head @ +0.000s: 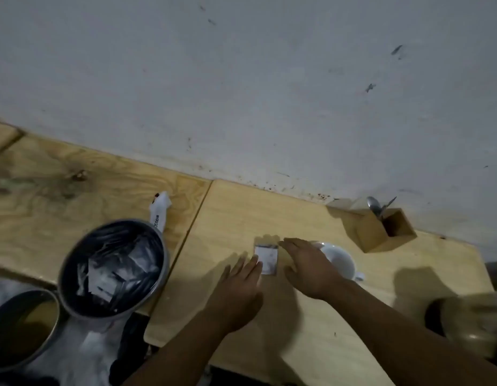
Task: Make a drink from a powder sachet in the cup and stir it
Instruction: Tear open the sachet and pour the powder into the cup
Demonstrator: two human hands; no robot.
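Observation:
A small white powder sachet (266, 259) lies flat on the light wooden table (269, 213). My left hand (239, 291) rests just left of it, fingertips touching its left edge, fingers spread. My right hand (308, 266) hovers flat on the sachet's right side, fingers apart, holding nothing. A white cup (339, 260) with a handle stands right behind my right hand, partly hidden by it. Its inside looks white and bare.
A metal bowl (113, 267) full of sachets sits at the left, a second round container (21, 330) lower left. A crumpled white wrapper (159, 208) lies behind the bowl. A wooden holder (386, 229) with a spoon stands by the wall. A blurred round object (473, 327) is at the right edge.

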